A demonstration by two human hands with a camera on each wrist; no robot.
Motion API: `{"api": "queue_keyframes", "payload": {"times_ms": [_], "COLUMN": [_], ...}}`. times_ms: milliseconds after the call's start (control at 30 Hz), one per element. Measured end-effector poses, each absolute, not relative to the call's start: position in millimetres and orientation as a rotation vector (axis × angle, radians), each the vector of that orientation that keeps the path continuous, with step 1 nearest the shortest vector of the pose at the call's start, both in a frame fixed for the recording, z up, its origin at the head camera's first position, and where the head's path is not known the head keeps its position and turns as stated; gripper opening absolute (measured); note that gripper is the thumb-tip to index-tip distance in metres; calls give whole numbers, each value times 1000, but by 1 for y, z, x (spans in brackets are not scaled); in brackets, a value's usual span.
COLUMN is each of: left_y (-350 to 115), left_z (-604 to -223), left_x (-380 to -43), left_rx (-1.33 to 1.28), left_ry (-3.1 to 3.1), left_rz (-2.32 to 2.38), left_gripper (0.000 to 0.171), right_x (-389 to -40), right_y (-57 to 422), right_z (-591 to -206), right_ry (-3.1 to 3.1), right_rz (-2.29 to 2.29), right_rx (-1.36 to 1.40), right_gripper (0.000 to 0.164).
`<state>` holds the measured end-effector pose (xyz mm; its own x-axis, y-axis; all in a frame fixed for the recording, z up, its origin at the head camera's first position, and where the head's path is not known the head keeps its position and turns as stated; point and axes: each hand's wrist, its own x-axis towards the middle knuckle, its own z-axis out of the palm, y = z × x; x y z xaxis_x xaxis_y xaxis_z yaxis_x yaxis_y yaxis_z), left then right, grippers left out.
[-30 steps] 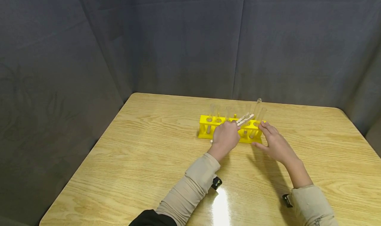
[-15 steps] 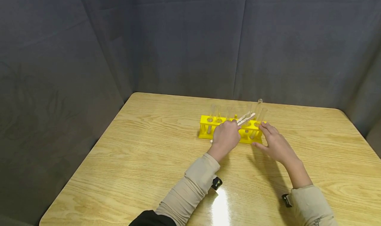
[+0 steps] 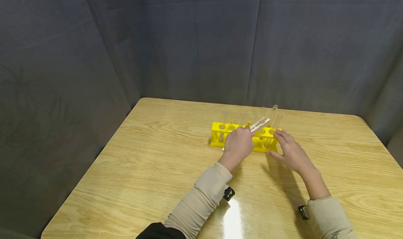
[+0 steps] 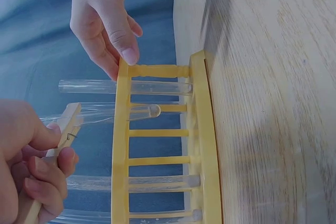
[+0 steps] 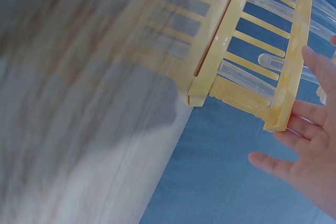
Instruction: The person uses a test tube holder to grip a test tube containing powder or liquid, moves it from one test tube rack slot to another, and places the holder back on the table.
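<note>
- Nearest the lens, my beige sleeves reach in over the tabletop, a small black device at my left cuff.
- My left hand, fingers curled, is clamped on a wooden clamp angled toward the tubes, seen from the head view.
- At the clamp's far end is a clear test tube, its rounded bottom below the rack's upper plate but short of the base; I cannot tell whether it passes through a hole.
- My right hand touches the right end of the yellow rack, fingers extended and thumb apart; how firmly they press, I cannot tell.
- The rack stands upright on the wood, between and just beyond my hands.
- Beside the raised tube, an end tube reaches the rack's base; other clear tubes stand farther left along the row.
- Behind the table's far edge hangs a dark blue-grey curtain, creased and seamed.
</note>
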<state>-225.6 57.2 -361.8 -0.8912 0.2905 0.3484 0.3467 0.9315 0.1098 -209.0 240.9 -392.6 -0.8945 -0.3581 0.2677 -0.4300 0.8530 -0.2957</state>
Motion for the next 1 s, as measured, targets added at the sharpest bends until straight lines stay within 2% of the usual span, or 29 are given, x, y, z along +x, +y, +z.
{"api": "queue_keyframes", "payload": {"times_ms": [1000], "left_y": [55], "left_z": [-356], "left_x": [-223], "left_rx": [-483], "left_ry": [-2695], "left_rz": [-251], "left_gripper": [28], "right_x": [-208], "right_y": [243], "right_z": [-392], "right_ry": [-2831], "right_rz": [541], "right_rx": [610], "right_gripper": [70]}}
